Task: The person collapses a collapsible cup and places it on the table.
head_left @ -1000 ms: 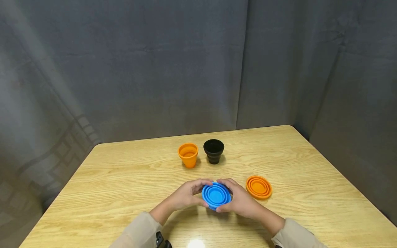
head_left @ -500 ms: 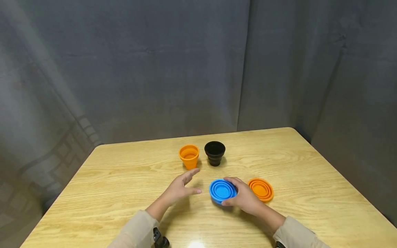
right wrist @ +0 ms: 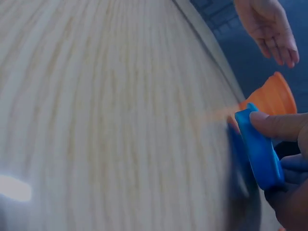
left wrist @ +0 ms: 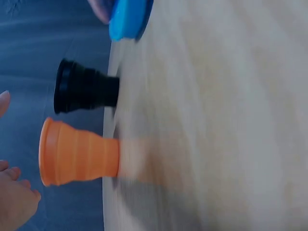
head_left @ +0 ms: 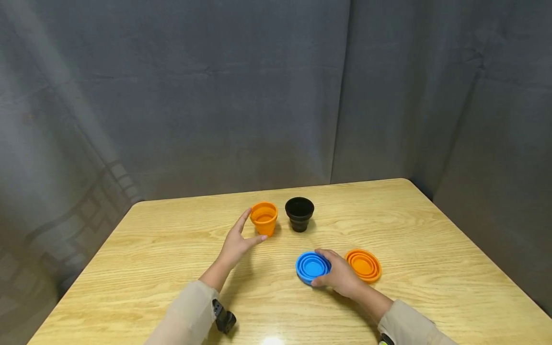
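Note:
My right hand [head_left: 342,278] grips a blue collapsible cup [head_left: 311,268], folded flat, by its right edge; in the right wrist view the thumb presses on the side of the blue cup [right wrist: 260,149], which is close over the table. Farther left, my left hand [head_left: 235,244] reaches up beside an orange collapsible cup [head_left: 264,219] that stands expanded and upright. Its fingers and thumb are spread toward that cup's left and near sides. In the left wrist view a gap shows between these fingers and the orange cup [left wrist: 79,154].
An expanded black collapsible cup [head_left: 299,214] stands just right of the upright orange one. A second orange cup [head_left: 363,265], folded flat, lies right of my right hand. All are on a wooden table [head_left: 181,230], with a grey curtain [head_left: 215,96] behind it.
My left hand has let go of the blue cup and moved up and left to the upright orange cup. The right hand has carried the blue cup slightly right.

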The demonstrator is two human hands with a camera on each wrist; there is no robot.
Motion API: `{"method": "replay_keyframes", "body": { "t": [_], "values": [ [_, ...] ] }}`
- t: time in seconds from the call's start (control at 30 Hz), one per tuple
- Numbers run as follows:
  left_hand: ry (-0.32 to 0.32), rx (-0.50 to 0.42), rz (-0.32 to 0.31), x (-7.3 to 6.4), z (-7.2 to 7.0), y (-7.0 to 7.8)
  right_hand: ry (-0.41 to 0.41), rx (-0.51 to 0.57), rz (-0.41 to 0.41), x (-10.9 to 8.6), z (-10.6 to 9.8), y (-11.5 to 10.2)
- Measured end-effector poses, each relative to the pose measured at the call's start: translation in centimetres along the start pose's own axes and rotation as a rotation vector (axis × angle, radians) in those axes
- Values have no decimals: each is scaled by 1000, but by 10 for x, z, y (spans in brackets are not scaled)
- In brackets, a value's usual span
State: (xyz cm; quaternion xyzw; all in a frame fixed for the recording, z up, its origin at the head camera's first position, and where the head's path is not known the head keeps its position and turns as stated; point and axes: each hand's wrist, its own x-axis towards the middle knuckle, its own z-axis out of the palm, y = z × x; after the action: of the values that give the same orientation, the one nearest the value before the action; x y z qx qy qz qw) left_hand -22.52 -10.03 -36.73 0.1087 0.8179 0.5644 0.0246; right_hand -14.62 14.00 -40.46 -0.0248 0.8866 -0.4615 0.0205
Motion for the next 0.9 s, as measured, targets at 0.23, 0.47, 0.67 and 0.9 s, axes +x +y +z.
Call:
{"method": "replay_keyframes", "body": {
  "t": [0.23, 0.47, 0.67, 0.9],
  "values": [
    [51, 23, -30, 22, -3, -5, -37, -34, 7, 2, 0, 8],
    [50, 57, -82, 37, 2, -8, -102, -8, 10, 4, -2, 10],
    [56, 54, -91, 47, 11, -14, -110, 5, 0, 4, -2, 9],
    [89, 34, -84, 53, 21, -15, -109, -11, -12, 5, -4, 9]
  ]
}}
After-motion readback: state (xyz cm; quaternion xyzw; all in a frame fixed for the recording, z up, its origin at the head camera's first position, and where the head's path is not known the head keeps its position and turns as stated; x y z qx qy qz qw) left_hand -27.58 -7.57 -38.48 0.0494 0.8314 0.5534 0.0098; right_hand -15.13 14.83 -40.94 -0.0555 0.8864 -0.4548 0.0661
